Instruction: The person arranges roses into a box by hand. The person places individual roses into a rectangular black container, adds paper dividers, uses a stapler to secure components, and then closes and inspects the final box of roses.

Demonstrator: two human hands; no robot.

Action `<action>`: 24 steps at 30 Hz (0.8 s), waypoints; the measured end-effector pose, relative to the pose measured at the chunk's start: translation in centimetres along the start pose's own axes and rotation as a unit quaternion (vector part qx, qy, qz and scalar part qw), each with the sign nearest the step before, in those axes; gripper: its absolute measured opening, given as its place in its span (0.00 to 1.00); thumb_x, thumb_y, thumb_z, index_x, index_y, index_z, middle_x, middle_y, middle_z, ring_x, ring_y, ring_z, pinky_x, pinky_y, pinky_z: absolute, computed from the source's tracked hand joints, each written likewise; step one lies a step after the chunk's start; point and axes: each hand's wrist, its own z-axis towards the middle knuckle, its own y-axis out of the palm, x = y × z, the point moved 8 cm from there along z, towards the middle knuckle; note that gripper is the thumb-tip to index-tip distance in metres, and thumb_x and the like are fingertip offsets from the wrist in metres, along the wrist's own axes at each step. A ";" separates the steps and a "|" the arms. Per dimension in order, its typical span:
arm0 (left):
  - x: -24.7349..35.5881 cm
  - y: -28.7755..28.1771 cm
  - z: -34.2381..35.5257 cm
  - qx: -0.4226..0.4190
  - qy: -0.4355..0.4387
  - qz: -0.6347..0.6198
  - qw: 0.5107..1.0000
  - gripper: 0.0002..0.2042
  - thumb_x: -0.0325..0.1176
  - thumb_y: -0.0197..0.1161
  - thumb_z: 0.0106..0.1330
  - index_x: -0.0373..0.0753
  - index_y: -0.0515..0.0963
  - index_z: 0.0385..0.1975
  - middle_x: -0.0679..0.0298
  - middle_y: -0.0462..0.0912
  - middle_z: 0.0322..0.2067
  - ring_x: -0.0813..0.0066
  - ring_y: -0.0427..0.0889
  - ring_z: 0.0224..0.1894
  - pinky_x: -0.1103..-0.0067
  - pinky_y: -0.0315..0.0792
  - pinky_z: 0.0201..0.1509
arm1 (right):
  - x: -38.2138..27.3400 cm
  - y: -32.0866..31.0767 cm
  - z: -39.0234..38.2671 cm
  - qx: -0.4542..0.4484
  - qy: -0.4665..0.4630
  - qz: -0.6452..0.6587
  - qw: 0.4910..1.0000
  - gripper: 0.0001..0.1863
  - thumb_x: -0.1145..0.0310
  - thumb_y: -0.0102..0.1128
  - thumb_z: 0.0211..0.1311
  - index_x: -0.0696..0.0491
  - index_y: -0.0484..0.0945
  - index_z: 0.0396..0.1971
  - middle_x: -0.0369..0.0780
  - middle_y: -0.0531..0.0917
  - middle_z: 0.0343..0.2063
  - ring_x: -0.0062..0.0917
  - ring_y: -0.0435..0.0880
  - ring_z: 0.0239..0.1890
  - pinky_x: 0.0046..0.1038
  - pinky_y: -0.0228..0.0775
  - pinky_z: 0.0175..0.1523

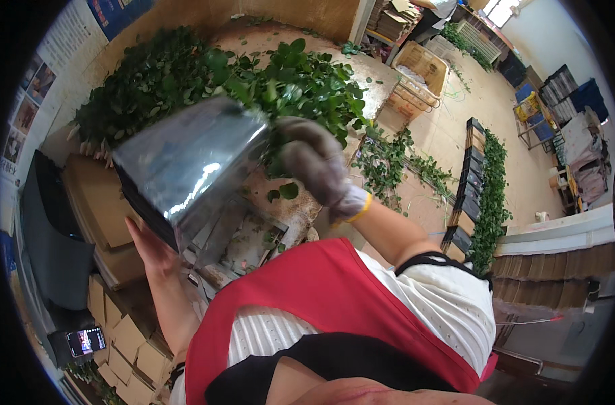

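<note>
My bare left hand point(155, 253) supports a large, shiny plastic-wrapped bundle point(192, 158) from its lower left side, and part of that hand is hidden behind the wrap. The bundle is tilted, with a dark side and glare on its upper face. Green leaves show by its right end. My right hand point(317, 162), in a grey glove with a yellow cuff edge, is close to that end. Motion blurs its fingers, so I cannot tell whether they grip anything. Behind both hands, a heap of leafy green stems point(294, 81) covers the worktable point(321, 50).
Flat cardboard point(98, 209) and a dark curved panel point(50, 236) stand at the left, above a lit phone point(86, 341). A yellow plastic crate point(415, 81) is beyond the table. On the floor at right runs a row of black-wrapped leafy bundles point(486, 196). Another person point(436, 13) is at the back.
</note>
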 end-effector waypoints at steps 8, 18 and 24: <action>-3.2 22.4 6.3 -0.043 0.126 0.448 0.884 0.32 0.24 0.56 0.51 0.36 0.61 0.61 0.56 0.67 0.60 0.61 0.68 0.61 0.71 0.62 0.64 | 5.7 -6.4 -4.9 0.122 0.398 0.273 0.867 0.20 0.57 0.44 0.70 0.55 0.70 0.53 0.39 0.77 0.46 0.26 0.76 0.45 0.27 0.70 0.51; -17.0 39.0 3.5 -0.362 0.240 0.579 0.690 0.32 0.14 0.49 0.45 0.33 0.65 0.57 0.48 0.65 0.61 0.52 0.63 0.65 0.69 0.56 0.67 | -6.6 -19.1 -15.4 0.197 0.276 0.118 0.933 0.20 0.56 0.44 0.70 0.55 0.70 0.53 0.39 0.77 0.46 0.26 0.76 0.45 0.27 0.70 0.51; -27.8 42.0 6.4 -0.429 0.054 0.490 0.757 0.31 0.15 0.46 0.51 0.35 0.61 0.62 0.56 0.69 0.57 0.72 0.69 0.58 0.81 0.65 0.58 | -10.8 -26.1 -23.3 0.297 0.259 0.066 0.917 0.20 0.56 0.43 0.70 0.55 0.70 0.53 0.38 0.77 0.46 0.26 0.76 0.45 0.27 0.69 0.51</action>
